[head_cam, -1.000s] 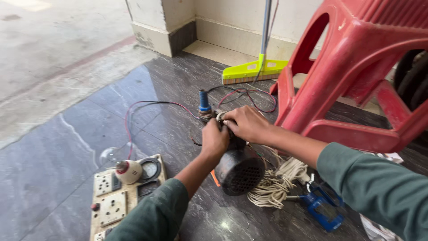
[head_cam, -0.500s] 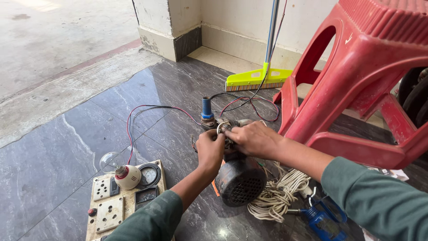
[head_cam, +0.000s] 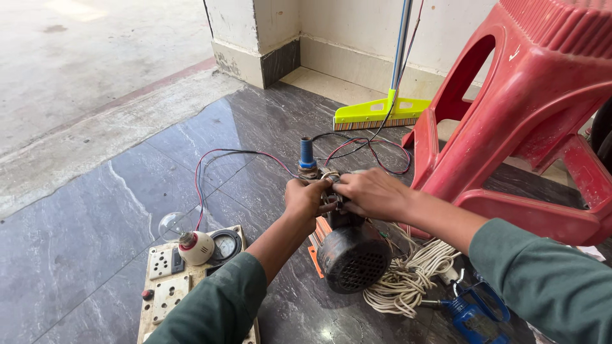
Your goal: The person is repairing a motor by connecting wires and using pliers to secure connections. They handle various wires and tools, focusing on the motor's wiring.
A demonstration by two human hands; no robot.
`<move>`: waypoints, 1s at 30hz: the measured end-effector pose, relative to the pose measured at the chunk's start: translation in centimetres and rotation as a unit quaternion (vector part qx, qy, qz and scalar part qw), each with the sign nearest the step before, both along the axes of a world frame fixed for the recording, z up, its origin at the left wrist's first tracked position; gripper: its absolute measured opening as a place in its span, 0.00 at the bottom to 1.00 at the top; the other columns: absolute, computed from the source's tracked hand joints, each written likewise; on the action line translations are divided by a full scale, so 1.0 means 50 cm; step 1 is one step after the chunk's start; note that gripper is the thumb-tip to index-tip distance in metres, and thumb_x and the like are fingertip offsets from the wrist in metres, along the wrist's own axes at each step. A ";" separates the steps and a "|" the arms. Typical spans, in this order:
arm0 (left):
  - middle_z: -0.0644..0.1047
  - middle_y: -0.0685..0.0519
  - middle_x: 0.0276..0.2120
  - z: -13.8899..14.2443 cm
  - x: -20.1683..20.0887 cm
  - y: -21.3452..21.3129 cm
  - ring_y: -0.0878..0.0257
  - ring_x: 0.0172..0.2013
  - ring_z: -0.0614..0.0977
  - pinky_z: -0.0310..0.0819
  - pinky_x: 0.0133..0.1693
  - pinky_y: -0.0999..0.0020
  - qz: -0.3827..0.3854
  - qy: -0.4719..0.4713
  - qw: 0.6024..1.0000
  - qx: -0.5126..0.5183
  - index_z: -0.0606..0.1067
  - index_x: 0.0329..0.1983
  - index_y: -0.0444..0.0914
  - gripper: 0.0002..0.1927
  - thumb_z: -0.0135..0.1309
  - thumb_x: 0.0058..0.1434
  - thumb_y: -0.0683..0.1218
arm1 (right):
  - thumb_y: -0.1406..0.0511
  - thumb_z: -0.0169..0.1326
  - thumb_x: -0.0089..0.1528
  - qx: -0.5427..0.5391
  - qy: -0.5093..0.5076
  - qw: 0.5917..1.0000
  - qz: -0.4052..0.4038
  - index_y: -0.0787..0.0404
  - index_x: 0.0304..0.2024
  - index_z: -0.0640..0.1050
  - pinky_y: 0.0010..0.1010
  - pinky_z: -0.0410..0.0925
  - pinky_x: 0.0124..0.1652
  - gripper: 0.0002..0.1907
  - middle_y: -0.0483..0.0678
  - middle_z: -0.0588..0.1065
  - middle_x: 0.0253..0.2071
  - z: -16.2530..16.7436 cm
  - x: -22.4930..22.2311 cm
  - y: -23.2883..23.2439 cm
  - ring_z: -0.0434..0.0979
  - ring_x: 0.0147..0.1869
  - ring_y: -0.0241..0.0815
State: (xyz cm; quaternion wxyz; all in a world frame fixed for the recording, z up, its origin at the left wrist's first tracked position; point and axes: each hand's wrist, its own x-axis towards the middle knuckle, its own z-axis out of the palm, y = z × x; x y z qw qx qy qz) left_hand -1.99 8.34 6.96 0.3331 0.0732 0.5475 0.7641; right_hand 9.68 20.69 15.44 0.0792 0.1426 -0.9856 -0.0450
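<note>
A small black electric motor point(head_cam: 354, 255) with a vented end cover lies on the dark stone floor. Both hands rest on its far top end. My left hand point(head_cam: 306, 199) grips the motor's upper part from the left, fingers curled. My right hand point(head_cam: 373, 194) comes in from the right and pinches small wires or a terminal there, beside a metal ring; what exactly it pinches is hidden by the fingers. A blue-handled tool point(head_cam: 307, 156) stands upright just beyond my left hand. Red and black wires point(head_cam: 242, 155) run from the motor area.
A test board point(head_cam: 167, 280) with sockets, a round gauge and a clear bulb point(head_cam: 175, 226) lies at lower left. A white cord coil point(head_cam: 411, 280) and a blue tool point(head_cam: 475, 312) lie at lower right. A red plastic chair point(head_cam: 529, 108) stands right; a yellow-green broom point(head_cam: 376, 114) leans behind.
The view has shifted slightly, so the scene sits lower and closer. Both hands stay on the motor's top end, with the fingers working together more tightly.
</note>
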 end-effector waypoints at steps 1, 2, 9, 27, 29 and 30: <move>0.79 0.45 0.30 -0.004 -0.008 0.003 0.57 0.25 0.82 0.83 0.25 0.65 -0.001 -0.010 1.000 -0.005 0.76 0.38 0.28 0.09 0.60 0.59 0.40 | 0.61 0.60 0.55 -0.048 0.051 0.998 0.010 0.62 0.45 0.79 0.46 0.72 0.40 0.18 0.53 0.76 0.35 -0.007 0.016 -0.005 0.80 0.42 0.56; 0.78 0.45 0.30 -0.007 -0.015 0.007 0.56 0.26 0.82 0.83 0.25 0.65 -0.003 -0.020 1.000 -0.011 0.75 0.39 0.28 0.09 0.60 0.58 0.39 | 0.61 0.61 0.53 -0.095 0.102 0.990 0.018 0.62 0.49 0.79 0.46 0.72 0.41 0.21 0.53 0.76 0.36 -0.015 0.029 -0.011 0.80 0.43 0.56; 0.77 0.46 0.32 0.009 -0.059 0.002 0.53 0.29 0.84 0.83 0.33 0.60 -0.060 -0.146 0.987 -0.044 0.71 0.43 0.31 0.09 0.55 0.60 0.38 | 0.60 0.61 0.60 -0.133 0.058 0.986 -0.078 0.58 0.53 0.79 0.46 0.71 0.43 0.20 0.52 0.74 0.41 -0.042 0.036 -0.029 0.79 0.44 0.54; 0.80 0.43 0.32 -0.005 -0.066 -0.011 0.54 0.28 0.86 0.87 0.29 0.65 -0.060 -0.012 0.997 -0.041 0.73 0.45 0.26 0.11 0.54 0.63 0.39 | 0.56 0.64 0.55 -0.072 -0.049 0.987 -0.138 0.49 0.49 0.83 0.50 0.70 0.46 0.19 0.53 0.72 0.46 0.019 -0.027 -0.022 0.78 0.51 0.55; 0.81 0.42 0.32 0.008 -0.054 -0.014 0.55 0.26 0.86 0.85 0.27 0.65 -0.046 0.043 0.996 -0.067 0.75 0.43 0.24 0.11 0.56 0.63 0.40 | 0.55 0.64 0.55 -0.066 -0.075 0.981 -0.163 0.47 0.50 0.83 0.49 0.70 0.48 0.20 0.52 0.71 0.48 0.021 -0.037 -0.021 0.78 0.52 0.55; 0.81 0.41 0.32 0.016 -0.048 -0.017 0.55 0.25 0.85 0.85 0.27 0.65 -0.038 0.069 0.994 -0.079 0.75 0.43 0.23 0.12 0.57 0.63 0.40 | 0.55 0.63 0.56 -0.062 -0.084 0.980 -0.171 0.45 0.50 0.83 0.49 0.70 0.49 0.20 0.52 0.71 0.48 0.020 -0.041 -0.020 0.78 0.52 0.55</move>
